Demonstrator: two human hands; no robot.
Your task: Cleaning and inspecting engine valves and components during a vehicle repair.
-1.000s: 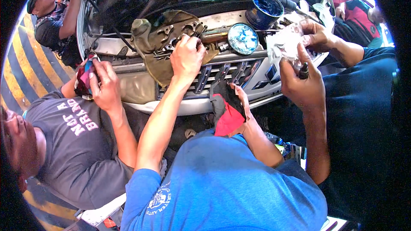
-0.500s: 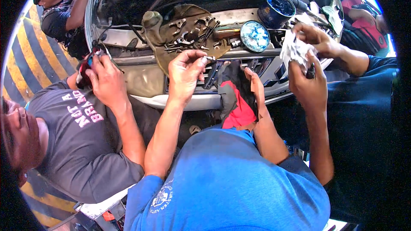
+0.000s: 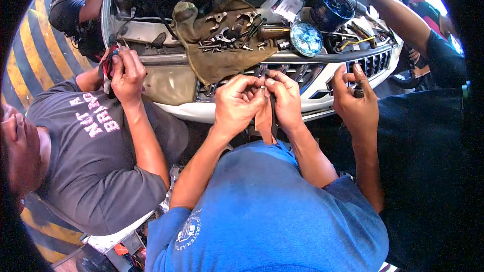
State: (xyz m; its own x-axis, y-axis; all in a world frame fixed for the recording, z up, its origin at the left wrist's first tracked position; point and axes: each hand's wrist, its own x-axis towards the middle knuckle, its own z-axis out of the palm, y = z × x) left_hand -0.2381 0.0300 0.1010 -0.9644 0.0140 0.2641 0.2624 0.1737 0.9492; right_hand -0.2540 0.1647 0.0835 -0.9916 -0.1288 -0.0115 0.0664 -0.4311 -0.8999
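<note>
My left hand [image 3: 236,102] and my right hand [image 3: 285,98] meet above the car's grille, fingertips pinched close together. Between them is a small dark metal bolt [image 3: 263,87], its shiny end peeking out by my left fingers. From the pinch hangs a brown strip [image 3: 263,121] that looks like sandpaper, gripped by my right hand beside a dark edge. Beyond my hands, a brown cloth [image 3: 214,68] is spread over the car's front, carrying several metal rocker arms [image 3: 222,37] and bolts [image 3: 212,49]. My fingers hide most of the held bolt.
A blue-smeared round lid [image 3: 306,39], a dark bucket [image 3: 333,10] and a clear plastic bag [image 3: 286,5] sit on the engine bay edge. At left a co-worker's hand [image 3: 128,70] grips a red cloth; at right another's hand [image 3: 356,93] holds a small dark part, their other arm reaching across.
My hands have come together around the bolt. The red and black cloth no longer shows in my right hand. The right co-worker's white wrap is gone from their hands; a plastic bag lies by the bucket.
</note>
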